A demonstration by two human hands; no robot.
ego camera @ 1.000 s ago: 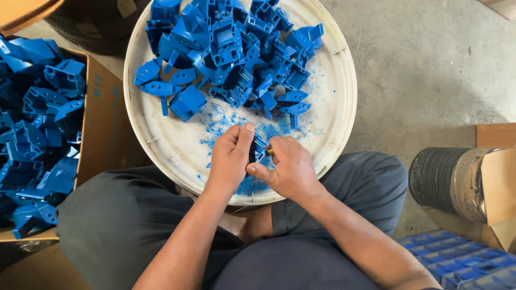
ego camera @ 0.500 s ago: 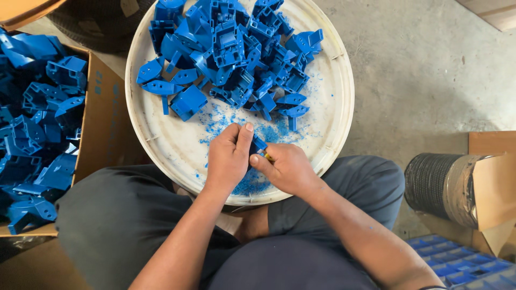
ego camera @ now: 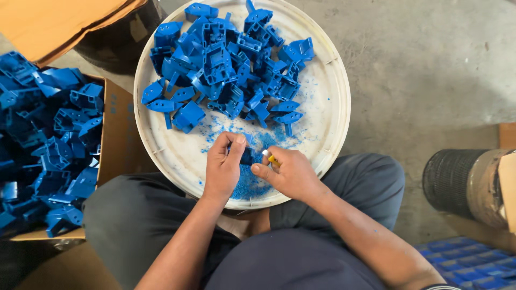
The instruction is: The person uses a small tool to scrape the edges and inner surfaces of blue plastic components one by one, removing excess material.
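My left hand (ego camera: 223,166) grips a small blue plastic part (ego camera: 247,156) over the near side of a round white tray (ego camera: 328,134). My right hand (ego camera: 287,173) is closed around a small yellow-handled tool (ego camera: 270,157), whose tip meets the part. Beneath both hands lies a patch of blue shavings (ego camera: 248,185). A heap of several blue plastic parts (ego camera: 228,64) fills the far half of the tray. My knees in dark trousers frame the tray's near edge.
A cardboard box (ego camera: 115,139) at the left is full of more blue parts (ego camera: 48,145). A dark ribbed roll (ego camera: 462,180) stands at the right on the concrete floor. Blue crates (ego camera: 473,263) show at the lower right. Cardboard (ego camera: 59,21) lies at the upper left.
Both hands have stayed over the tray's near side with the part between them, shifting only slightly. The view has moved a little.
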